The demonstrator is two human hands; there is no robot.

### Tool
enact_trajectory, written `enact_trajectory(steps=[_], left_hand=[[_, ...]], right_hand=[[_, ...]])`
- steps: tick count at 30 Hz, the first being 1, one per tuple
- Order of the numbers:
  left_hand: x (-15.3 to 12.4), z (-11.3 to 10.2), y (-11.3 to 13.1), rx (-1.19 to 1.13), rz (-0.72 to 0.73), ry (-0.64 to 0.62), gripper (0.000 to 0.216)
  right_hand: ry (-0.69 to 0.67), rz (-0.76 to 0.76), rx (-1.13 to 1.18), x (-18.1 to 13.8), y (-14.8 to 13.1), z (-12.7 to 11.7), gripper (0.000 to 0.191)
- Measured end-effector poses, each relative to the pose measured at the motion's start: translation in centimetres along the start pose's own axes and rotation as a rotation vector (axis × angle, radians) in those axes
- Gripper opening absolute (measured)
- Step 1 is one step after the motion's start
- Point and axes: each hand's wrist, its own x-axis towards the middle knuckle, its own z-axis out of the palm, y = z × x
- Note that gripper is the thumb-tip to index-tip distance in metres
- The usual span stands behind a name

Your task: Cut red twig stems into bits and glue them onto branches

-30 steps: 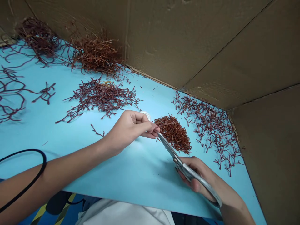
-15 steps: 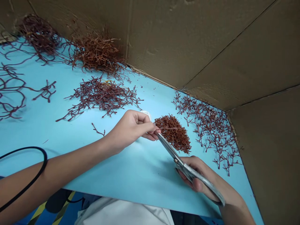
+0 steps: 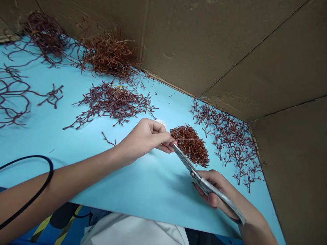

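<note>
Between the thumb and fingers of my left hand (image 3: 150, 137) is a thin reddish-brown twig (image 3: 186, 139), its free end pointing right. My right hand (image 3: 217, 190) is wrapped round the handles of a pair of metal scissors (image 3: 190, 166). The scissor blades look closed or nearly so, with their tips at my left fingertips, by the twig. Just beyond the blades lies a dense pile of short brown clippings (image 3: 192, 146) on the light blue tabletop (image 3: 143, 194). A small white round thing (image 3: 161, 123) is partly hidden behind my left hand.
Branched twigs (image 3: 227, 134) spread along the right edge. A purplish twig pile (image 3: 114, 102) lies at centre left; a brown heap (image 3: 108, 56) and a tangled dark bundle (image 3: 46, 34) sit farther back. Cardboard walls (image 3: 217, 44) border the table. A black cable (image 3: 48, 170) loops over my left forearm.
The view has shifted slightly, so the piles sit a little farther right. Both hands, the twig and the scissors keep nearly the same pose.
</note>
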Motion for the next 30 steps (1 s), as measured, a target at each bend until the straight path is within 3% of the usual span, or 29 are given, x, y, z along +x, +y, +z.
enact_trajectory(steps=[6, 13, 30], left_hand=[[0.0, -0.1, 0.0, -0.015, -0.002, -0.005, 0.024], [0.0, 0.1, 0.0, -0.036, 0.007, -0.005, 0.024], [-0.2, 0.1, -0.4, -0.049, 0.074, 0.026, 0.022]], right_hand=[[0.032, -0.046, -0.037, 0.1, -0.7, 0.4, 0.080], [0.216, -0.109, -0.113, -0.7, -2.5, 1.5, 0.067], [0.085, -0.068, -0.030, -0.8, 0.2, 1.4, 0.076]])
